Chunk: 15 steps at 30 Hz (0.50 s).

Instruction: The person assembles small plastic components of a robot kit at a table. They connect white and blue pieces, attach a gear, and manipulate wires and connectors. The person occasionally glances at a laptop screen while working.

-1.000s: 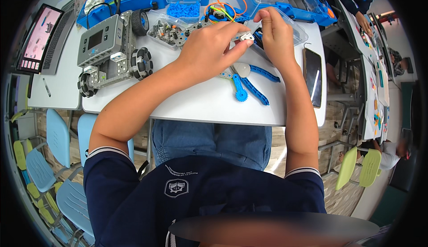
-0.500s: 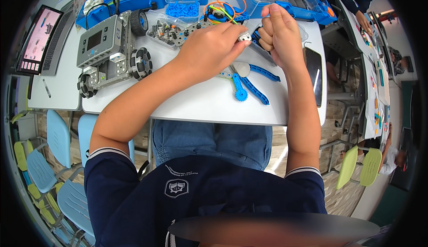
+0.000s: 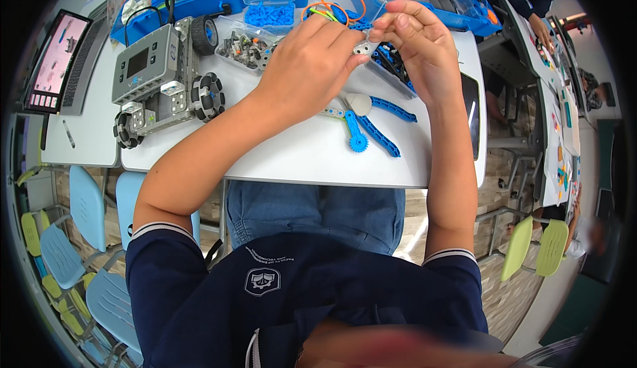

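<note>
My left hand (image 3: 312, 66) is closed around a small light-grey plastic construction piece with round holes (image 3: 362, 48); its tip shows past my thumb, and the rest is hidden by the hand. Just right of it is my right hand (image 3: 424, 53), its fingers bent and drawn together near the piece's end. Whatever they pinch, if anything, is too small to make out. Below both hands lies a blue-handled plier-like tool with a grey head (image 3: 379, 129). Beside it is a blue toothed arm piece (image 3: 357, 136), touching a light-grey perforated beam (image 3: 333, 112).
A grey wheeled robot (image 3: 159, 76) stands left of my hands. Behind them are parts trays (image 3: 242, 46), a box of blue pieces (image 3: 271, 15), orange tubing (image 3: 355, 0) and blue cases (image 3: 219, 0). A dark tablet-like slab (image 3: 470, 109) lies at right, a laptop (image 3: 60, 56) far left.
My right hand has gone from a fist with its thumb up to looser, bent fingers reaching toward the left hand. My left hand has turned slightly, still gripping the grey piece.
</note>
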Motion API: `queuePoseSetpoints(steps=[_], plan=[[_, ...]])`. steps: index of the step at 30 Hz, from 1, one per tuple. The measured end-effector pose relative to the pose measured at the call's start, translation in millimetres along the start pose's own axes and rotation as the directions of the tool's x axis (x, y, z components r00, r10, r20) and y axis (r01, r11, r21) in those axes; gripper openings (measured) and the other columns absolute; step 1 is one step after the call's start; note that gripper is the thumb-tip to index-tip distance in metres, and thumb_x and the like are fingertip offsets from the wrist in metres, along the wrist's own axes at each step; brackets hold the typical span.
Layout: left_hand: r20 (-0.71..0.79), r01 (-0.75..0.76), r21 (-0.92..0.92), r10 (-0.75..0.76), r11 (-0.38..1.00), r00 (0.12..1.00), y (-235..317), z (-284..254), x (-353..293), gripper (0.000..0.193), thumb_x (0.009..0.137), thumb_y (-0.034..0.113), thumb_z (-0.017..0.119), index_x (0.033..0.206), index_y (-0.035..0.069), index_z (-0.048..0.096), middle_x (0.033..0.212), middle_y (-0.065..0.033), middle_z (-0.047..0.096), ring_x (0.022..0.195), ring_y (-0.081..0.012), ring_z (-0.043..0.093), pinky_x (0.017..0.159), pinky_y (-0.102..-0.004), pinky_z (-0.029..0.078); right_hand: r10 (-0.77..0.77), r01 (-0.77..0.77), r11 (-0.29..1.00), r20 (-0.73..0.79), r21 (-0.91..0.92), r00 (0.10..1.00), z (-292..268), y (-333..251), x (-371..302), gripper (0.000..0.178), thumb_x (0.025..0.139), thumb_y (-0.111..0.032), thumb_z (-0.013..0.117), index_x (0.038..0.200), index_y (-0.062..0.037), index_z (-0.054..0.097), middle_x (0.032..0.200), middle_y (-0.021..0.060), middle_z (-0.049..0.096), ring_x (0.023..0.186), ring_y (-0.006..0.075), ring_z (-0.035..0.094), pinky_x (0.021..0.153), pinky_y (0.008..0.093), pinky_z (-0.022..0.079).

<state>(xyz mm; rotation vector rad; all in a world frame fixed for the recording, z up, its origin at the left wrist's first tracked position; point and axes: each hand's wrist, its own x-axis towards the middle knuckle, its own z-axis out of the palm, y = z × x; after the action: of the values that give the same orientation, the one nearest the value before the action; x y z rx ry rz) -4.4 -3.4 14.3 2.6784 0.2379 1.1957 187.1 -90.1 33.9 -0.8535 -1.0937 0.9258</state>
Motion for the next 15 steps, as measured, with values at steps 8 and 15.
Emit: queuePoseSetpoints(steps=[8, 15], plan=[[-0.117, 0.001, 0.039, 0.004, 0.999, 0.993, -1.6, -0.5, 5.0, 0.042, 0.082, 0.020, 0.076, 0.118, 0.001, 0.066, 0.105, -0.0111, 0.064, 0.104, -0.0285, 0.056, 0.089, -0.0395, 0.046, 0.043, -0.043, 0.999, 0.021, 0.032, 0.999, 6.5, -2.6, -3.4, 0.025, 0.097, -0.010, 0.063, 0.117, 0.0051, 0.061, 0.103, 0.0205, 0.073, 0.092, 0.0248, 0.073, 0.090, 0.0351, 0.056], [-0.244, -0.093, -0.102, 0.066, 0.990, 0.968, -4.9, -3.5, 7.5, 0.034, 0.087, 0.021, 0.074, 0.115, 0.002, 0.068, 0.088, -0.0100, 0.068, 0.082, -0.0265, 0.063, 0.075, -0.0375, 0.051, 0.098, -0.136, 0.965, 0.170, 0.226, 0.981, 20.4, 0.6, -9.6, 0.026, 0.103, -0.018, 0.054, 0.119, 0.0009, 0.059, 0.110, 0.0179, 0.070, 0.104, 0.0235, 0.068, 0.098, 0.0362, 0.050]])
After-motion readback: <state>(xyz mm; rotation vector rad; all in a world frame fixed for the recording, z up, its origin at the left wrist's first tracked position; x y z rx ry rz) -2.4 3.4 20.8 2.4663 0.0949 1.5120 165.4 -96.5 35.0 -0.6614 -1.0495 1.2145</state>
